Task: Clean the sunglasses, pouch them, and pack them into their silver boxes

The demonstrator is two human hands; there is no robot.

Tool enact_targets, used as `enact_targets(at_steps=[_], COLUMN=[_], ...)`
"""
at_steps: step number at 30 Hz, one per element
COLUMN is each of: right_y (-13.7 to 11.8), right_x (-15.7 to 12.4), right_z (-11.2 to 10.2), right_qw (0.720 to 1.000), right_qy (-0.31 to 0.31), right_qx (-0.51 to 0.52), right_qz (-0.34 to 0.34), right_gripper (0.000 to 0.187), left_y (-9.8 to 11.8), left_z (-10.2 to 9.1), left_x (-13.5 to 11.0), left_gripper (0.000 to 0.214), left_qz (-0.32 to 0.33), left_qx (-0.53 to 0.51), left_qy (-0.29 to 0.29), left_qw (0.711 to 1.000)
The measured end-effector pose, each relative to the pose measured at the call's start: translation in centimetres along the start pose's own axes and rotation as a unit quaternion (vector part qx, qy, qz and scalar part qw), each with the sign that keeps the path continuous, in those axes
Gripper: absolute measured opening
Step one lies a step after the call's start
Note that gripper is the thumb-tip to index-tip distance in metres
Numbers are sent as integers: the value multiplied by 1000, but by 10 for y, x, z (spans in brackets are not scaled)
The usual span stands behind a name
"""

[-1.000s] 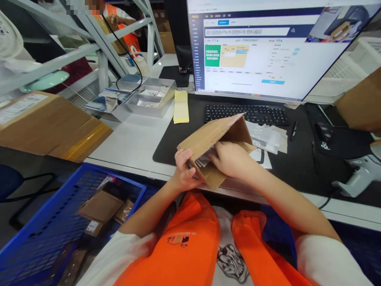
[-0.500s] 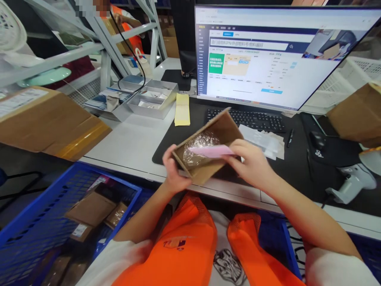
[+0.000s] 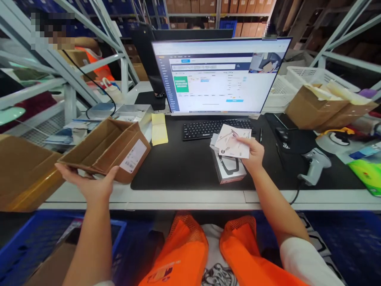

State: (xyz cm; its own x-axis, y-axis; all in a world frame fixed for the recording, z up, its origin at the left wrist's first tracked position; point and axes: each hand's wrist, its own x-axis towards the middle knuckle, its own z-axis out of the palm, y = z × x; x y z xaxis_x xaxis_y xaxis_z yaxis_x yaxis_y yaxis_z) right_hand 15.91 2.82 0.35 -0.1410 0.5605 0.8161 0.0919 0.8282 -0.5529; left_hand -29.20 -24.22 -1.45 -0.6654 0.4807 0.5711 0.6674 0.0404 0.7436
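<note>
At the left, my left hand [image 3: 92,184] grips the near edge of an open brown cardboard box [image 3: 119,153], thumb on one side and fingers beneath. The box is tilted, with a white barcode label on its side; only part of its inside shows. My right hand [image 3: 253,154] pinches a white printed card [image 3: 230,147] by its right edge. Beneath the card, a small silver-grey product box [image 3: 230,174] with a black outline picture lies on the black mat. The card covers part of that box and of some pale papers or bags.
A monitor [image 3: 214,83] stands behind the keyboard [image 3: 208,130]. Yellow slips [image 3: 159,129] lie on the left. To the right are a mouse [image 3: 281,135], a barcode scanner [image 3: 315,167] and a cardboard box [image 3: 312,109] of envelopes. A blue crate [image 3: 119,234] stands below the desk.
The cardboard box has moved left in my left hand. My right hand has come out of it and now holds a printed card over a silver-grey box. The view has shifted right.
</note>
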Motion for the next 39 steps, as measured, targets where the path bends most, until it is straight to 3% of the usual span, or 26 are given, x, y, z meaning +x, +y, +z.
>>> enact_targets(at_steps=[3, 5, 7, 8, 9, 10, 12, 14, 16, 18, 20, 22, 25, 30, 33, 39], right_y=[7, 10, 12, 12, 11, 9, 3, -2, -6, -5, -3, 1, 5, 9, 10, 9], right_x=[-4, -4, -4, -4, -4, -5, -5, -6, -7, -6, -4, -2, 2, 4, 3, 3], right_z=[-5, -10, -15, -17, -18, -18, -15, -11, -9, -10, -14, -19, -22, -23, -25, -27], right_qw=[996, 984, 968, 960, 954, 949, 944, 940, 937, 933, 928, 926, 923, 912, 912, 917], right_qy=[-46, -109, -157, -169, -175, -179, -193, -215, -220, -208, -188, -155, -90, -27, -8, 12], right_qx=[-6, 32, 102, 134, 152, 155, 128, 106, 114, 137, 152, 157, 171, 176, 157, 134], right_qz=[81, 134, 167, 180, 193, 207, 235, 245, 244, 258, 282, 306, 333, 369, 380, 375], right_gripper=[33, 38, 40, 42, 43, 42, 36, 32, 34, 43, 57, 73, 86, 53, 49, 52], left_y=[13, 33, 62, 79, 97, 115, 148, 175, 193, 204, 208, 206, 196, 173, 166, 171], left_z=[-6, -2, 14, 29, 47, 69, 119, 170, 215, 248, 267, 276, 278, 276, 275, 270], left_x=[-6, -10, -13, -15, -17, -20, -25, -28, -28, -26, -22, -15, -1, 22, 27, 15], left_gripper=[116, 106, 92, 85, 68, 49, 35, 48, 66, 63, 47, 36, 36, 29, 22, 29], left_qz=[16, 121, 259, 317, 357, 348, 256, 109, -7, -90, -137, -154, -160, -133, -102, 23], left_qx=[43, 97, 98, 82, 22, -45, -128, -187, -242, -283, -318, -353, -396, -373, -336, -257], left_qy=[74, 156, 227, 209, 174, 87, -138, -301, -429, -471, -443, -381, -279, -162, -163, -246], left_qw=[996, 976, 934, 922, 918, 932, 948, 929, 870, 831, 827, 841, 860, 904, 922, 934])
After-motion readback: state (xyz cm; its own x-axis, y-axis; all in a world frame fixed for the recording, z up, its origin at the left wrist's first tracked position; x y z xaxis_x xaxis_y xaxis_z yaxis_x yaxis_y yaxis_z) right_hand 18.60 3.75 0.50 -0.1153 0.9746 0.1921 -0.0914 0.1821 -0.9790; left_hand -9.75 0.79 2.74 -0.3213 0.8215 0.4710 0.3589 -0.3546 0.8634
